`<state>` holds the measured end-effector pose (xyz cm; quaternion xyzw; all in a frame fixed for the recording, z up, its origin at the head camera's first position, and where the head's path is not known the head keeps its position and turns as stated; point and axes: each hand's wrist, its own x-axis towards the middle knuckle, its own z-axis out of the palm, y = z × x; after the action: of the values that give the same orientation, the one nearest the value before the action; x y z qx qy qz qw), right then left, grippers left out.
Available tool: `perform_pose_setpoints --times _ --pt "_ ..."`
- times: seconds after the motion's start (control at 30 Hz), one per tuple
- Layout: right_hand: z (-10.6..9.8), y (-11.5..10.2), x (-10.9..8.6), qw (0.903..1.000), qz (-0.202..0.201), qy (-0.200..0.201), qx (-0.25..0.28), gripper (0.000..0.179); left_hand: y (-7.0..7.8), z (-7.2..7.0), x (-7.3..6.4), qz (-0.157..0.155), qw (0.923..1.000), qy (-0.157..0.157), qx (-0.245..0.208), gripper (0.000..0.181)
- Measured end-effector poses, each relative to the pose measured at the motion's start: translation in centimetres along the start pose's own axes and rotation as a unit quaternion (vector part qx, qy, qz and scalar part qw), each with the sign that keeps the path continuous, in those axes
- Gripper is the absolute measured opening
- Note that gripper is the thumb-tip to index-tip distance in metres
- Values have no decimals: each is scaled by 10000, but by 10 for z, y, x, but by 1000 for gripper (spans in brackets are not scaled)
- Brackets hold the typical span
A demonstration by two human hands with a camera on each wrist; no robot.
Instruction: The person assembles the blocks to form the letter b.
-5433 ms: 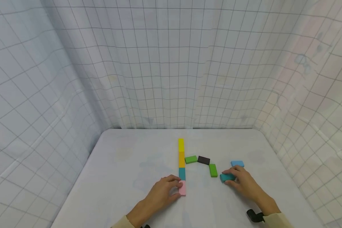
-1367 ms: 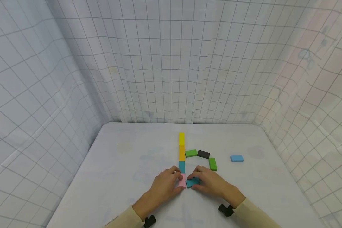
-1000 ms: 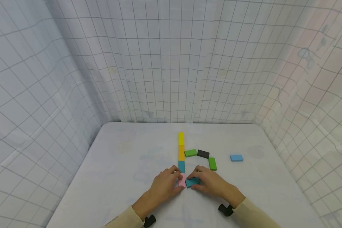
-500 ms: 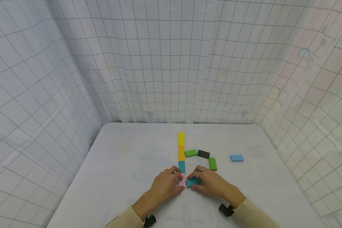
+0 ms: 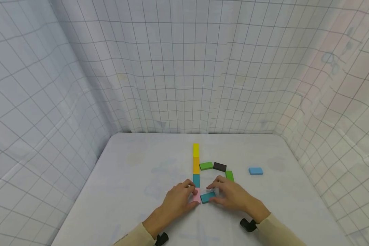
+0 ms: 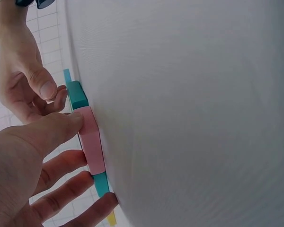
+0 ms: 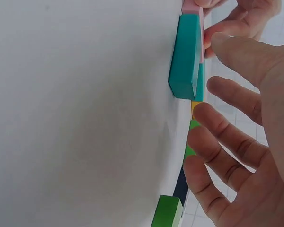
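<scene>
A pink block [image 5: 196, 195] ends a straight column, nearest the person. My left hand [image 5: 177, 199] holds it, thumb [image 6: 75, 120] near one end and fingers along its left side. Set against the pink block's right side, slightly slanted, lies a teal block [image 5: 207, 197]. My right hand [image 5: 232, 194] is spread just right of that teal block, its fingers off it in the right wrist view [image 7: 227, 113]. Farther up the column are another teal block [image 5: 196, 180], an orange block [image 5: 196, 165] and a yellow block [image 5: 195, 150].
From the orange block a green block [image 5: 206, 166], a black block [image 5: 219, 166] and a second green block [image 5: 229, 176] curve rightward, the last partly behind my right hand. A light blue block [image 5: 256, 171] lies apart at right. Grid-patterned curtains [image 5: 184, 68] surround the white table [image 5: 135, 177].
My right hand brought the teal block left from beside the light blue one to the pink block, then let go and drew slightly right. My left hand stays at the pink block.
</scene>
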<state>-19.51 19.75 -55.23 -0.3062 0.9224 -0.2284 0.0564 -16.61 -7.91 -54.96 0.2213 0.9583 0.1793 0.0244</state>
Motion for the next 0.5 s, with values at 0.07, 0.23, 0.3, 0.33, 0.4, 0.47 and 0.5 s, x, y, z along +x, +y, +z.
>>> perform_pose_setpoints --times 0.07,0.23,0.3,0.33,0.4,0.47,0.5 --pt "-2 2 -1 10000 49 47 -6 38 0 -1 0 -12 10000 3 -15 28" --pt "-9 6 -2 9998 94 120 105 39 1 -1 1 -70 10000 -12 -46 28" --pt "-11 7 -3 9998 93 154 91 39 1 -1 1 -86 10000 -22 -40 28" --pt "-12 9 -3 9998 83 179 70 39 1 -1 1 -95 9999 -32 -33 28" --pt "-13 11 -4 9997 121 219 0 38 1 0 1 -120 9999 -51 -18 28" --pt "-15 14 -5 9995 148 271 -23 37 1 0 1 -154 9998 -83 -24 28" --pt "-16 15 -6 9994 146 314 -20 36 1 0 1 -177 9998 -105 -29 28"
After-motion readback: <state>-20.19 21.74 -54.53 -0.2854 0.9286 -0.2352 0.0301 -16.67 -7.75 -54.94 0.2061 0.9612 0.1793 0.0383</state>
